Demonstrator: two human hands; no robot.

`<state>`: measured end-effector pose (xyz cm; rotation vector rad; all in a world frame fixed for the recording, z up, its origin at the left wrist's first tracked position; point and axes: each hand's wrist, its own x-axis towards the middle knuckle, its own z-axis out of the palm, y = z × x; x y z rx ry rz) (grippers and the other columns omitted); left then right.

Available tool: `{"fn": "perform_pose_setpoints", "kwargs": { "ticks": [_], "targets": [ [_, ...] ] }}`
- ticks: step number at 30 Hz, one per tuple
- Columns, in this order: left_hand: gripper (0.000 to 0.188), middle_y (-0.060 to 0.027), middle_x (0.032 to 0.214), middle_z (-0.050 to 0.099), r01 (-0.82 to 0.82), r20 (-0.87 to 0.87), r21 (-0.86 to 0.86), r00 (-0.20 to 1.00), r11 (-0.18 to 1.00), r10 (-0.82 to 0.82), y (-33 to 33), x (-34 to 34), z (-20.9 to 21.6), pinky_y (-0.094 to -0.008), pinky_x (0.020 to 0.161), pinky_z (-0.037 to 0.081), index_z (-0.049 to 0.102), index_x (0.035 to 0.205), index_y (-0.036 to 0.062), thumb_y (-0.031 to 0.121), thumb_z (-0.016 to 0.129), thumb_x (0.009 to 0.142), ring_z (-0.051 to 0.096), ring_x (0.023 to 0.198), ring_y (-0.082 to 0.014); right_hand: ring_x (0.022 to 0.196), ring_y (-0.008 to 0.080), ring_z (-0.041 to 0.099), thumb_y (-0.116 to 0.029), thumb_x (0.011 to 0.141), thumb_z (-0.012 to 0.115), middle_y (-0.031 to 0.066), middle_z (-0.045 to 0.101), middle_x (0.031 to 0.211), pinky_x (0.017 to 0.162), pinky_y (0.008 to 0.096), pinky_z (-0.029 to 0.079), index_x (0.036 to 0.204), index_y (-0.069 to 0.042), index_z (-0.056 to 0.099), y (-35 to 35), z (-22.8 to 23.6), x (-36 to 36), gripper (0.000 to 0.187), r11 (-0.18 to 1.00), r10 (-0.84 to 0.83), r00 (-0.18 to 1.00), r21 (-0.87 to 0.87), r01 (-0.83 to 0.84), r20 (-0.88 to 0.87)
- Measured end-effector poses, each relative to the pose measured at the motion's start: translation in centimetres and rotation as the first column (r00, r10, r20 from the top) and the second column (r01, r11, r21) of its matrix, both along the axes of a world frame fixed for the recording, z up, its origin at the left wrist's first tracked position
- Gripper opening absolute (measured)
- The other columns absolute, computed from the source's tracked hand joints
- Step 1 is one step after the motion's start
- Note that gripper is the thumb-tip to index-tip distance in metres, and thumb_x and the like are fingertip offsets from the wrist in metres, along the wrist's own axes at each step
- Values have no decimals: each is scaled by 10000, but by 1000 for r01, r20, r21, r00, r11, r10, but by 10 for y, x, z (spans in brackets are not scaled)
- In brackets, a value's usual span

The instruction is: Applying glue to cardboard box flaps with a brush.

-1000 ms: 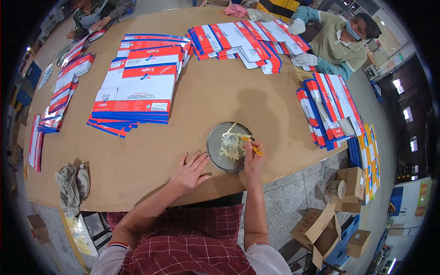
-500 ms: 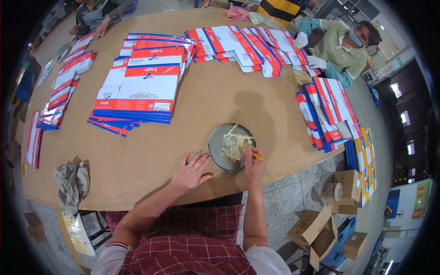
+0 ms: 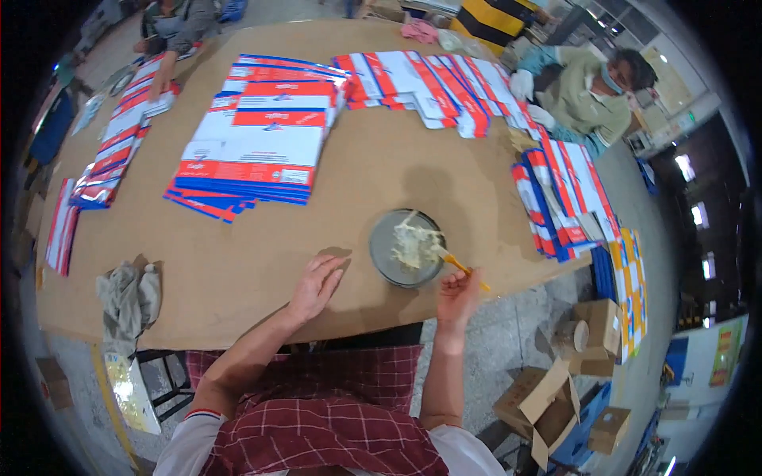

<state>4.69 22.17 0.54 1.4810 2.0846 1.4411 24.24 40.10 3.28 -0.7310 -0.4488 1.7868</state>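
— Is anything being held by the left hand (image 3: 314, 284)?
— Nothing; its fingers are being loosely bent.
— Rightwards?
— Over the dish (image 3: 384, 249) of paste (image 3: 414, 244) on the table (image 3: 238, 270), a brush (image 3: 452, 259) is being pinched by the right hand (image 3: 458, 301); by overloading, drips could be being caused.

Crumpled grey cloth (image 3: 123, 305) at left, open cardboard box (image 3: 525, 398) at right, far-off pink bundle (image 3: 419, 31), perhaps fabric.
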Motion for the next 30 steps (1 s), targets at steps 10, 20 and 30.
{"fn": "perform_pose_setpoints", "kwargs": {
  "ticks": [10, 20, 30],
  "targets": [
    [234, -155, 963, 513, -452, -270, 32, 855, 891, 443, -23, -171, 14, -405, 757, 398, 534, 936, 31, 210, 602, 801, 497, 904, -292, 456, 54, 444, -216, 879, 523, 36, 559, 676, 361, 168, 306, 1107, -87, 470, -30, -17, 15, 267, 939, 127, 824, 202, -280, 552],
    [841, -153, 1394, 256, -227, -561, -559, 812, 797, -162, 16, -211, 27, -509, 1008, 231, 187, 1362, 77, 488, 585, 745, 233, 1296, -308, 406, 45, 332, -226, 881, 521, 2, 450, 575, 340, 181, 253, 1218, -112, 384, -47, -25, 42, 382, 999, -32, 852, 52, 6, 523],
    [527, -80, 900, 595, -263, -853, -229, 517, 937, -64, -50, -141, 59, -314, 665, 477, 412, 1237, 32, 239, 539, 769, 584, 823, -208, 518, 51, 381, -158, 887, 503, 13, 453, 670, 443, 183, 329, 1133, -39, 418, -89, -23, 32, 287, 863, -227, 719, 478, -164, 657]
  ]
}}
